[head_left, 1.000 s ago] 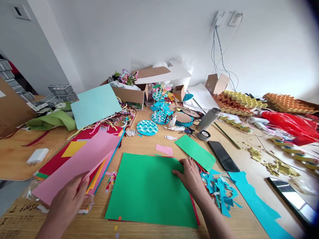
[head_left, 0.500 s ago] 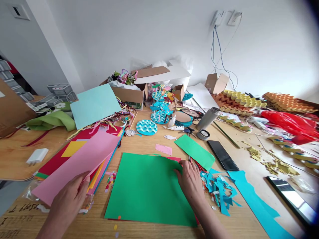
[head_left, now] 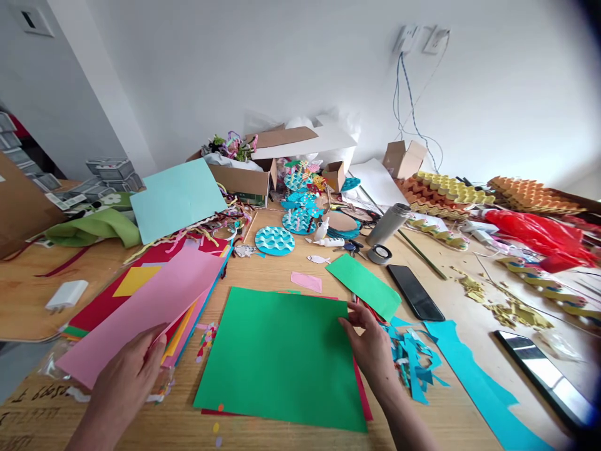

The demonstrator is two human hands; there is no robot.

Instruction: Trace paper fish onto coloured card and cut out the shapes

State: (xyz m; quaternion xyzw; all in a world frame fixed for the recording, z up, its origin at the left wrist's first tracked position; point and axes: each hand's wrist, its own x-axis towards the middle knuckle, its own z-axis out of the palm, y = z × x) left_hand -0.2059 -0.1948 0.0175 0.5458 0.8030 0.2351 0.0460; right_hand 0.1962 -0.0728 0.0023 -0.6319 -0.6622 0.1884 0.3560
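My left hand pinches the right edge of a pink paper sheet, which lies over a stack of coloured papers at the left. A large green paper sheet is spread before me, with a red sheet showing under its right and bottom edges. At its upper right corner, the thumb and fingers of my right hand close on the green sheet's edge; part of the fingertips is hidden. Beyond that hand lies a smaller green piece. Blue paper scraps are heaped beside my right wrist.
A phone and a metal flask stand to the right, with another phone nearer me. A wavy blue disc, glue bottles and a cardboard box sit farther back. Egg trays line the right rear.
My right hand has shifted slightly right along with the green sheet's corner, which was curled and now lies straighter. More of the red sheet shows at the right. My left hand stays on the pink sheet.
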